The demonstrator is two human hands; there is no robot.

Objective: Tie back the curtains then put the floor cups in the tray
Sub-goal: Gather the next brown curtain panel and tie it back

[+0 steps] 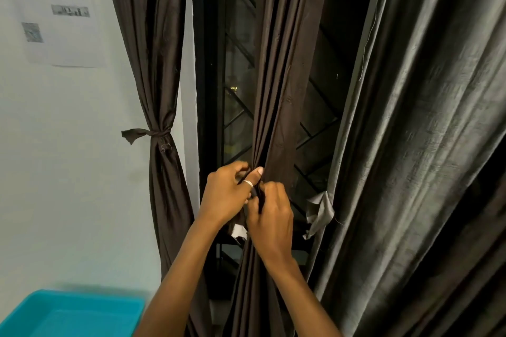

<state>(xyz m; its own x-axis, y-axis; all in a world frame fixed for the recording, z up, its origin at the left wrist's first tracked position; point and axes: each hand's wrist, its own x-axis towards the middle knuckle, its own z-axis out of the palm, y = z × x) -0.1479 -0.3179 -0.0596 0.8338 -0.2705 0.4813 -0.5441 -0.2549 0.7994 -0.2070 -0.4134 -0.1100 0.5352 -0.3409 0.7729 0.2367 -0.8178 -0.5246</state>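
Brown cloth bunches in our hands. The left hand (226, 194) pinches the gathered folds of the middle curtain (276, 76) between thumb and curled fingers. The right hand (271, 216), just below and touching it, grips the same bundle. No knot shows here yet. Further left, the left curtain (161, 186) is already cinched by its tie-back (153, 134). To the right, the grey curtain (424, 145) hangs loose. The turquoise tray (82, 314) sits low on the left with no cups in view, so we judge that step is still to come.
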